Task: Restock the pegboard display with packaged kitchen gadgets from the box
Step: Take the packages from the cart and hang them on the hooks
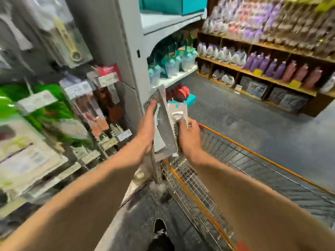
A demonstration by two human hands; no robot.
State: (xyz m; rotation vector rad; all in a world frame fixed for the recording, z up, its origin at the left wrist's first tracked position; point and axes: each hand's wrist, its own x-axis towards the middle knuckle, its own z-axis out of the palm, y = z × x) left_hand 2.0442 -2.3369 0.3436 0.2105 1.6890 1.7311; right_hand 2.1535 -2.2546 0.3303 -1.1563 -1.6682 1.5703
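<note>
Both your hands are full: your left hand (147, 124) holds a grey carded pack (165, 127) bearing a long white tool, tilted nearly upright, and your right hand (188, 134) grips a second pack (178, 110), pale with a white gadget, just beside it. They sit above the orange-rimmed wire cart (253, 154), with the blurred pegboard display (81, 98) on your left.

Single wide-angle view from the head, facing forward and down along both forearms. Close on the left hand (147, 124) and right hand (189, 136), holding packs (165, 127) at centre frame. Pegboard (54, 109) near along the left edge, cart (253, 153) below right, shelves (262, 69) well back at upper right, shoe (160, 230) at bottom. Floor (235, 109) running away to the right. Blurred, edges bowed.
</note>
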